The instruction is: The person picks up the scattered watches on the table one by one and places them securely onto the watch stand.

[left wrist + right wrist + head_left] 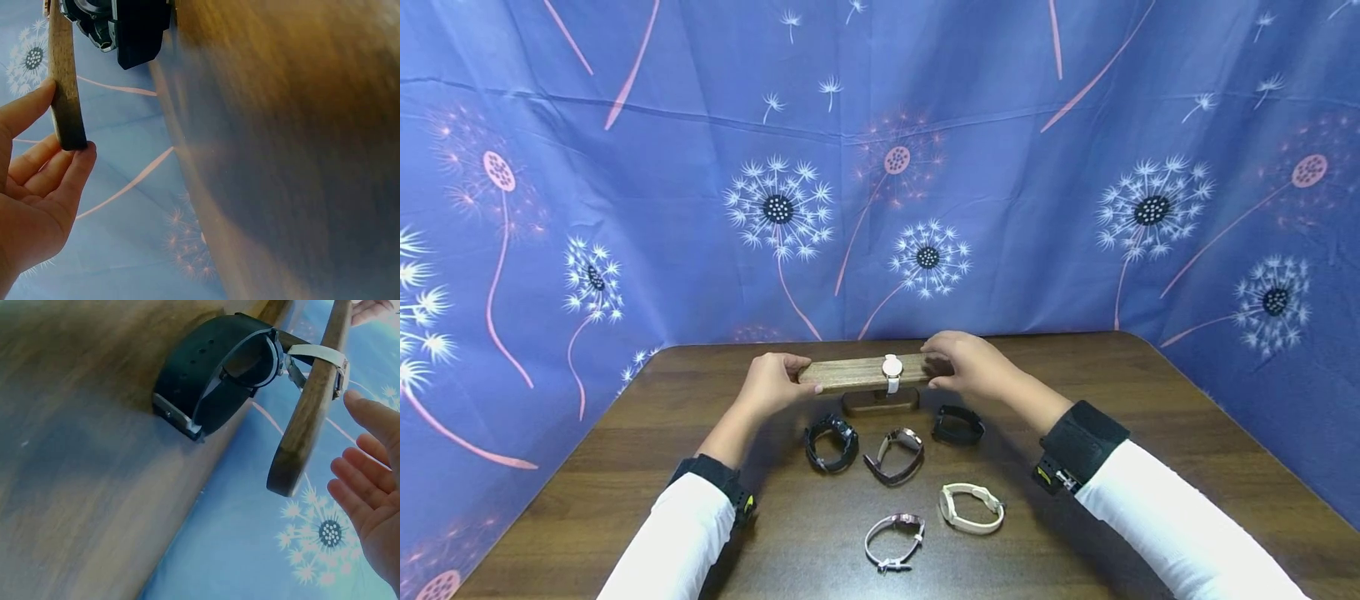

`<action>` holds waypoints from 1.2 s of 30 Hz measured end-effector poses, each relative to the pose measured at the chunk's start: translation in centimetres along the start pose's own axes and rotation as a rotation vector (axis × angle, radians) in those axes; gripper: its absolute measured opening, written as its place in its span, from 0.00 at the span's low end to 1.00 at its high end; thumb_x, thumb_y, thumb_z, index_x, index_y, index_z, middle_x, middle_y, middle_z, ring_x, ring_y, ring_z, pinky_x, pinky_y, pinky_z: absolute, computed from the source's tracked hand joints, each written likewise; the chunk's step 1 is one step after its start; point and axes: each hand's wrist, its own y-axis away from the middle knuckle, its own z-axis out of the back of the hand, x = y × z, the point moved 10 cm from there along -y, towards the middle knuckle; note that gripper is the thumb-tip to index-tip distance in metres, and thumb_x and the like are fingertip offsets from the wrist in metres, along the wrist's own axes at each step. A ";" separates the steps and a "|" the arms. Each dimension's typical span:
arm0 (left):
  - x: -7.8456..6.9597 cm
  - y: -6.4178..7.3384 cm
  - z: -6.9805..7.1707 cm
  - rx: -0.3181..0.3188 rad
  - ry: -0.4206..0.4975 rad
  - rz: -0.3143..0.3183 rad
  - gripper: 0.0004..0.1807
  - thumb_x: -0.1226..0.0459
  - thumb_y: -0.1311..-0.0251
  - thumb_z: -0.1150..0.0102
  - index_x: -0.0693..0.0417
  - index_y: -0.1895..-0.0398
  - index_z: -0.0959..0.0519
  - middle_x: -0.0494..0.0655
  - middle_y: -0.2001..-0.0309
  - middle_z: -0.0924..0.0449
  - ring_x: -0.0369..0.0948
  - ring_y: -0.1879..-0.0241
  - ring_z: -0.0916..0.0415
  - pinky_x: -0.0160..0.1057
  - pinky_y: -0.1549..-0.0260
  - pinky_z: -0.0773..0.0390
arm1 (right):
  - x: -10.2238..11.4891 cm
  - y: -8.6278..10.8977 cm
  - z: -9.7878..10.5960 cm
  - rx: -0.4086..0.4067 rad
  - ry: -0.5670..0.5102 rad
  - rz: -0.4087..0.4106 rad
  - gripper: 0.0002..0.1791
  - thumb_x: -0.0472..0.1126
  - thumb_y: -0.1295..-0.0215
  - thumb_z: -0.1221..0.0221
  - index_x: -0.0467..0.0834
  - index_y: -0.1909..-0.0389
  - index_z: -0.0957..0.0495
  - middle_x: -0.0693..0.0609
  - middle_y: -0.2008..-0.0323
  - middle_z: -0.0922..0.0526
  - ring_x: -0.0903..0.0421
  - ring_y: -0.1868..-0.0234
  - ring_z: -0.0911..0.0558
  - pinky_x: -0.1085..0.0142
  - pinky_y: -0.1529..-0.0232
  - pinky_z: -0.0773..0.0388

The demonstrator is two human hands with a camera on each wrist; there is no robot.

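A wooden watch stand has a long horizontal bar (850,374) above a dark base (880,403). A white watch (892,367) is strapped round the bar right of its middle. My left hand (767,386) pinches the bar's left end, thumb on one side and fingertips at the other, as the left wrist view shows. At the right end is my right hand (972,367), its fingers relaxed and spread. In the right wrist view, a gap shows between this right hand (378,487) and the bar (303,431), with the thumb tip near the white watch.
Before the stand lie a black watch (844,432), a dark brown-strapped watch (895,478) and another black-strapped watch (961,413). Closer in are a cream watch (977,527) and a pale pink-strapped watch (908,521). A blue dandelion-print cloth (1015,217) hangs behind the wooden table (625,467).
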 end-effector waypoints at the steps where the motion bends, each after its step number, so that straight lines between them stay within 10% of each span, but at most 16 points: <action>1: 0.0 0.0 0.0 -0.001 0.003 0.000 0.27 0.60 0.50 0.26 0.66 0.48 0.19 0.56 0.58 0.14 0.48 0.59 0.17 0.45 0.60 0.18 | 0.0 0.3 0.2 -0.013 -0.003 0.002 0.25 0.39 0.51 0.26 0.34 0.52 0.21 0.43 0.54 0.18 0.45 0.50 0.20 0.52 0.46 0.25; 15: -1.4 1.0 1.0 -0.059 -0.059 -0.076 0.28 0.60 0.50 0.26 0.63 0.46 0.20 0.54 0.55 0.15 0.49 0.57 0.18 0.49 0.55 0.21 | 0.3 3.8 2.1 -0.085 -0.053 -0.013 0.16 0.33 0.48 0.29 0.36 0.58 0.19 0.46 0.60 0.16 0.48 0.56 0.18 0.52 0.52 0.22; 36: -4.8 5.5 1.0 -0.043 -0.078 -0.258 0.17 0.66 0.53 0.25 0.61 0.58 0.15 0.54 0.61 0.15 0.50 0.61 0.17 0.49 0.61 0.19 | 1.2 7.2 -2.4 0.164 -0.115 -0.010 0.15 0.32 0.50 0.30 0.34 0.61 0.18 0.47 0.62 0.17 0.52 0.63 0.19 0.58 0.61 0.21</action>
